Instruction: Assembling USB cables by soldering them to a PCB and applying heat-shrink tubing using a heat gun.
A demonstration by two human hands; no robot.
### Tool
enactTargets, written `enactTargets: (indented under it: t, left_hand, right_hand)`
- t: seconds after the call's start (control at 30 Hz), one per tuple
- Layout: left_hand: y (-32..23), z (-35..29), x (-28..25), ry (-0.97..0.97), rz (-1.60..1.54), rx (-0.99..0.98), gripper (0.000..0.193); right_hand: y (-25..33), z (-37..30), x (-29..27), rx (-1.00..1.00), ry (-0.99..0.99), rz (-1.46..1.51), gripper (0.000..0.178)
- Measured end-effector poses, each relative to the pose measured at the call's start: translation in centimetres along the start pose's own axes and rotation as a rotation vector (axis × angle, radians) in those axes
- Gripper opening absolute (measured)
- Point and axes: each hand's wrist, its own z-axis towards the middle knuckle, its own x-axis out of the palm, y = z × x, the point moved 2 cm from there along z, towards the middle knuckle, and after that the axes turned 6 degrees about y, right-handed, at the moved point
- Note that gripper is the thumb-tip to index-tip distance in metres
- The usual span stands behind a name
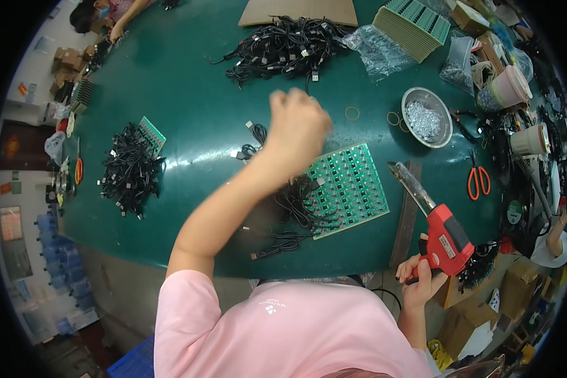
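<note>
My left hand (299, 129) is raised over the middle of the green table, its fingers curled and mostly hidden from above. One black cable from the far pile of USB cables (283, 50) reaches close to its fingertips; whether they grip it is unclear. Below that hand lies a green circuit board panel (353, 189) with rows of small parts. Black cables (299, 201) lie bunched along the panel's left side. At the table's front edge, my right hand (417, 277) is wrapped round the handle of a red soldering gun (448, 242), whose tip points up and left beside the panel.
A metal bowl (412, 101) of small clear pieces stands right of centre, near orange-handled scissors (479, 183). A dark bar (404, 227) lies beside the panel. Stacked boards (412, 28) sit far right, another cable bundle (129, 167) left. Someone works at the far left.
</note>
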Motion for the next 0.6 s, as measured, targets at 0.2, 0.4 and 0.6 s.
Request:
enactTargets:
  t: [0.2,0.4,0.6]
  left_hand:
    - [8.1,6.7,2.3,-0.001,0.321,0.403,0.011]
    - [10.1,8.7,3.6,0.158,0.201,0.572,0.018]
    - [10.9,8.0,3.7,0.286,0.169,0.703,0.020]
  right_hand:
    - [0.2,-0.1,-0.1,-0.008,0.000,-0.031,0.045]
    - [0.4,0.1,0.1,-0.008,-0.045,-0.009,0.043]
    - [0.7,0.2,0.1,-0.015,-0.071,0.014,0.042]
